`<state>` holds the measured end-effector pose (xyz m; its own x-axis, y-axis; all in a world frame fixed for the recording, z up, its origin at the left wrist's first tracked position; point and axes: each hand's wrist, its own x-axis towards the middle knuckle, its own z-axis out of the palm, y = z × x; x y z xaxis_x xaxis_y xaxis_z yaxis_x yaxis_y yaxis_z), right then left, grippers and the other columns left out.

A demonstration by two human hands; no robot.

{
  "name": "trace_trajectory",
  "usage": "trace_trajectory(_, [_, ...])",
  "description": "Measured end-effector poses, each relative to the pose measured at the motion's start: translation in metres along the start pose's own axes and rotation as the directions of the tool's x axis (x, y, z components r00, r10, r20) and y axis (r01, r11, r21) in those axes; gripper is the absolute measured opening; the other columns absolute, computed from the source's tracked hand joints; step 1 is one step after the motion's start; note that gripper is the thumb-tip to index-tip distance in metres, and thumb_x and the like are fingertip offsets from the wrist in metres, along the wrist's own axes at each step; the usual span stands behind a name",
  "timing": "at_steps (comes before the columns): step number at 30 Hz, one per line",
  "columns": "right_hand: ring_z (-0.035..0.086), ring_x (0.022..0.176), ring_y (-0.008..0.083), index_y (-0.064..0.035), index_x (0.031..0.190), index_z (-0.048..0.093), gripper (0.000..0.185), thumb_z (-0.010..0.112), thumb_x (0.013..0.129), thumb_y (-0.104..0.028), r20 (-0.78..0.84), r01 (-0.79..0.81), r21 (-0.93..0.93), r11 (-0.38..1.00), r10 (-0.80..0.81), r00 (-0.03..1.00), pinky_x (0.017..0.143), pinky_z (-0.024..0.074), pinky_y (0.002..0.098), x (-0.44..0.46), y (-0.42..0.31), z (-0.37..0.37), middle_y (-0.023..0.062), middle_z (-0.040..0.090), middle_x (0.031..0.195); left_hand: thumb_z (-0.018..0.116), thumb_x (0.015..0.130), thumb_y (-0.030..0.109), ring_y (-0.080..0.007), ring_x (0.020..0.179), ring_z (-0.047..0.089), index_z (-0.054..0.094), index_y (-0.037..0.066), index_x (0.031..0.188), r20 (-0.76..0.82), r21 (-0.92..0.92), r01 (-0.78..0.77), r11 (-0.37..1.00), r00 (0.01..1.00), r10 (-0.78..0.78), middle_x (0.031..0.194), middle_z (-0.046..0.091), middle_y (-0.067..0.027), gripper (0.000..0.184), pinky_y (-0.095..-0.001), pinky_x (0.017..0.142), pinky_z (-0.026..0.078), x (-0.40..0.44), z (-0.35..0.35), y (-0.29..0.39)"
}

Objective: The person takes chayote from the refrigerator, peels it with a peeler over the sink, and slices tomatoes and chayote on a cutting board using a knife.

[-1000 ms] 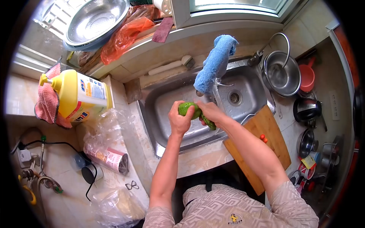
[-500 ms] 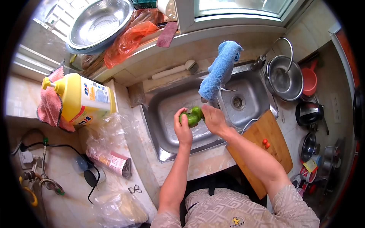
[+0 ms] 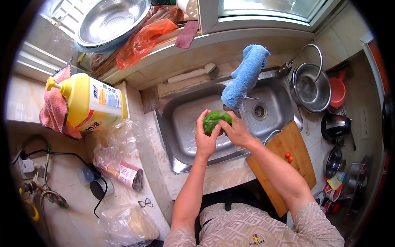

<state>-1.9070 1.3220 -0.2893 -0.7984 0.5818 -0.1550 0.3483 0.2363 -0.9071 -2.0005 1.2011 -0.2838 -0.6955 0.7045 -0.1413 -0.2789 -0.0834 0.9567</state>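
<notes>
Both hands, the left (image 3: 206,142) and the right (image 3: 238,132), are half closed around the green vegetables (image 3: 214,121), holding them above the sink (image 3: 177,142), probably so that water can fall inside it.

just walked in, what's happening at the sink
A person holds green peppers in both hands, the left hand and right hand close together over the larger basin of the sink. Beside the smaller basin, a wooden cutting board carries small red items. A blue towel is wrapped over the faucet area.
</notes>
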Motion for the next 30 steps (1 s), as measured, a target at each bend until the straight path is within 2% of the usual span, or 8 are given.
trace_trajectory(5, [0.063,0.099,0.0443,-0.0061,0.127,0.053,0.043,0.06,0.093,-0.032,0.04,0.05,-0.09,0.995,-0.046,0.998,0.084,0.0494,0.0483,0.0,-0.002,-0.004,0.0217,0.067,0.104,0.032,0.106,0.044,-0.0266,0.125,0.055,0.042,0.008,0.145,0.227,-0.519,0.35,0.78,0.936,-0.268,0.138,0.054,-0.0118,0.054,-0.0481,0.099,0.051,0.01,-0.021,-0.023])
trace_trajectory(9, [0.067,0.09,0.0389,-0.0048,0.116,0.06,0.037,0.065,0.09,-0.031,0.023,-0.005,-0.218,0.976,0.01,1.0,0.078,0.0515,0.0455,0.006,-0.014,-0.008,0.0182,0.069,0.099,0.026,0.106,0.044,-0.0288,0.121,0.057,0.049,0.009,0.139,0.288,-0.451,0.549,0.704,0.836,-0.467,0.134,0.057,-0.0118,0.053,-0.0472,0.09,0.054,0.012,-0.03,-0.026])
trace_trajectory(12, [0.069,0.083,0.0281,-0.0039,0.104,0.064,0.028,0.068,0.09,-0.027,-0.037,-0.275,0.158,0.948,0.284,0.958,0.072,0.0527,0.0387,0.021,-0.016,-0.005,0.0119,0.07,0.091,0.032,0.103,0.043,-0.0277,0.115,0.06,0.053,0.009,0.133,0.207,-0.538,0.519,0.665,0.845,-0.492,0.132,0.059,-0.0121,0.051,-0.0435,0.084,0.054,0.011,-0.037,-0.043])
trace_trajectory(16, [0.065,0.078,0.0178,-0.0054,0.101,0.063,0.01,0.063,0.093,-0.011,0.249,-0.454,0.787,0.417,0.46,0.853,0.064,0.0536,0.0331,0.045,-0.014,-0.005,0.0043,0.062,0.086,0.047,0.09,0.035,-0.0261,0.11,0.059,0.055,0.008,0.131,0.159,-0.777,0.376,0.505,0.893,-0.421,0.125,0.061,-0.0123,0.05,-0.0434,0.088,0.05,-0.004,-0.045,-0.049])
trace_trajectory(17, [0.065,0.078,0.0182,-0.0057,0.101,0.063,0.008,0.062,0.094,-0.008,0.294,-0.45,0.831,0.327,0.427,0.855,0.063,0.0538,0.0338,0.048,-0.013,-0.001,0.0043,0.061,0.086,0.048,0.089,0.033,-0.0264,0.111,0.058,0.054,0.007,0.132,0.163,-0.782,0.372,0.501,0.897,-0.412,0.126,0.061,-0.0122,0.05,-0.0447,0.09,0.049,-0.008,-0.044,-0.048])
trace_trajectory(22, [0.061,0.074,0.0155,-0.0046,0.107,0.06,0.013,0.06,0.095,-0.008,0.111,-0.265,0.593,0.76,0.248,0.962,0.06,0.0518,0.0317,0.05,-0.018,0.018,0.0053,0.06,0.09,0.052,0.086,0.023,-0.0297,0.122,0.055,0.05,0.006,0.136,0.119,-0.745,0.269,0.611,0.954,-0.275,0.131,0.057,-0.0131,0.052,-0.0541,0.1,0.046,-0.015,-0.034,-0.032])
trace_trajectory(25, [0.059,0.064,0.0144,-0.0063,0.108,0.06,0.023,0.053,0.098,-0.026,0.138,-0.423,0.663,0.618,0.455,0.88,0.053,0.0481,0.0274,0.044,-0.029,0.023,0.0057,0.062,0.085,0.048,0.093,0.024,-0.0306,0.125,0.053,0.051,0.006,0.134,0.107,-0.772,0.263,0.579,0.951,-0.289,0.131,0.057,-0.0142,0.045,-0.0561,0.101,0.046,-0.008,-0.027,-0.021])
trace_trajectory(30, [0.06,0.068,0.0166,-0.006,0.117,0.057,0.028,0.057,0.098,-0.026,0.492,-0.532,0.81,0.247,0.207,0.846,0.055,0.0479,0.028,0.043,-0.002,0.003,0.0087,0.062,0.097,0.04,0.1,0.027,-0.0311,0.12,0.057,0.053,0.008,0.13,0.063,-0.804,0.227,0.55,0.952,-0.3,0.124,0.061,-0.0136,0.038,-0.0542,0.095,0.05,0.002,-0.032,-0.043])
